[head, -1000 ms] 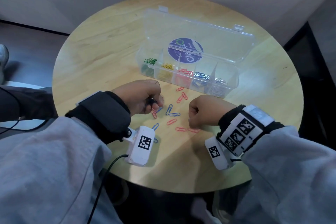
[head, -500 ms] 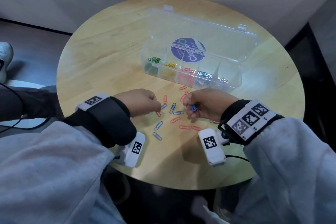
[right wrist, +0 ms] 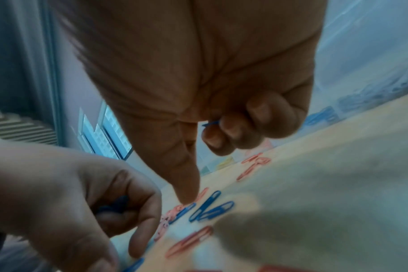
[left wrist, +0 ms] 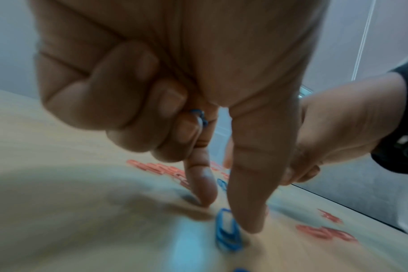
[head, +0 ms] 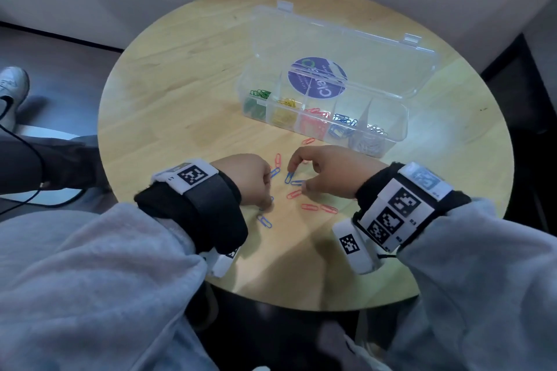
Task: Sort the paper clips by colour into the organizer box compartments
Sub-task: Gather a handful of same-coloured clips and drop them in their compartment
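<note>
Left hand [head: 245, 179]: outer fingers curled, retaining a blue clip [left wrist: 199, 117] against the palm; index finger and thumb extended to the counter [head: 180, 75], flanking another blue paper clip [left wrist: 227, 231]. Right hand [head: 328, 169]: curled fingers grip a blue clip [right wrist: 211, 124]; index fingertip touches a loose blue clip [head: 289, 177]. Organizer box [head: 401, 126] stands open at 1 o'clock.

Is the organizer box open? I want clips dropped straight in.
Open: the organizer box has its clear lid tilted back, compartments exposed.
</note>
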